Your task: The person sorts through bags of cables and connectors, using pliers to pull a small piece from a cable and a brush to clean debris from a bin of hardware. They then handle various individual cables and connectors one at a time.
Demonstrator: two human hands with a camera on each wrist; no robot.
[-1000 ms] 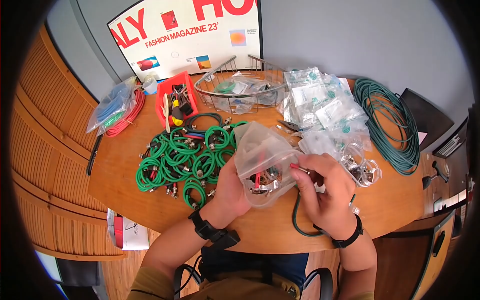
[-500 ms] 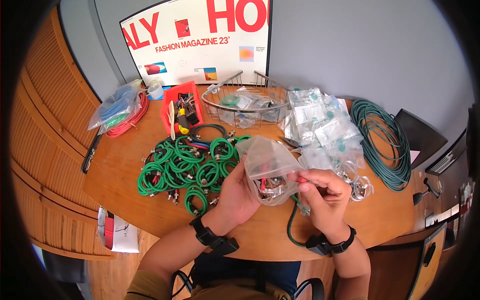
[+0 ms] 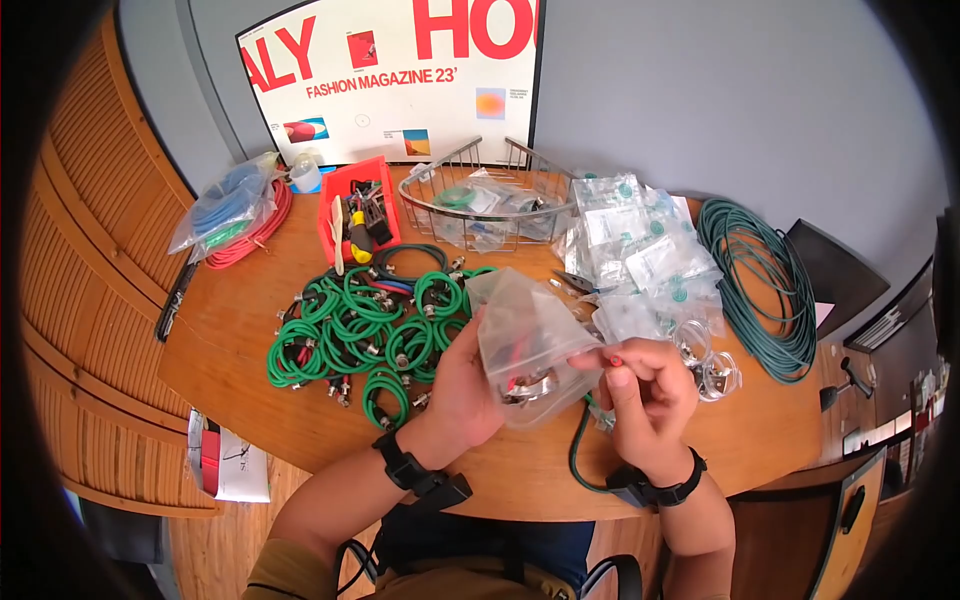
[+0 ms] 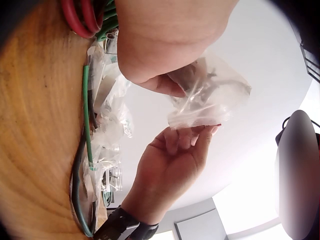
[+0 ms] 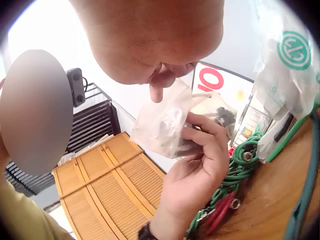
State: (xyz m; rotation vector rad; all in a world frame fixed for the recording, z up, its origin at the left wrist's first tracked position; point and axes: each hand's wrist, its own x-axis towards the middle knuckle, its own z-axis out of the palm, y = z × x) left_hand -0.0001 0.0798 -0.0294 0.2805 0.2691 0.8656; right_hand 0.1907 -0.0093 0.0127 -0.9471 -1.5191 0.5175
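My left hand (image 3: 465, 395) grips a clear zip bag (image 3: 530, 345) from its left side, thumb and fingers round it. Small metal connectors and red pieces show through the plastic. Beside the bag's mouth, my right hand (image 3: 650, 410) pinches a small red piece (image 3: 616, 360) between thumb and forefinger; its exact kind is too small to tell. In the left wrist view, the right fingers are right at the zip edge of the bag (image 4: 210, 92). The right wrist view shows the left hand (image 5: 195, 170) holding the bag from below.
Green coiled cables (image 3: 350, 330) lie left of the hands. Behind stand a red bin (image 3: 328, 215) of tools and a wire basket (image 3: 490, 215). Printed plastic bags (image 3: 650, 240) and a large dark green cable coil (image 3: 760, 290) lie right. A dark cable (image 3: 577, 450) curves near the front edge.
The right hand has drawn back from the bag's opening with the red piece, which now faces the camera end-on. The left hand still holds the bag, tilted slightly differently.
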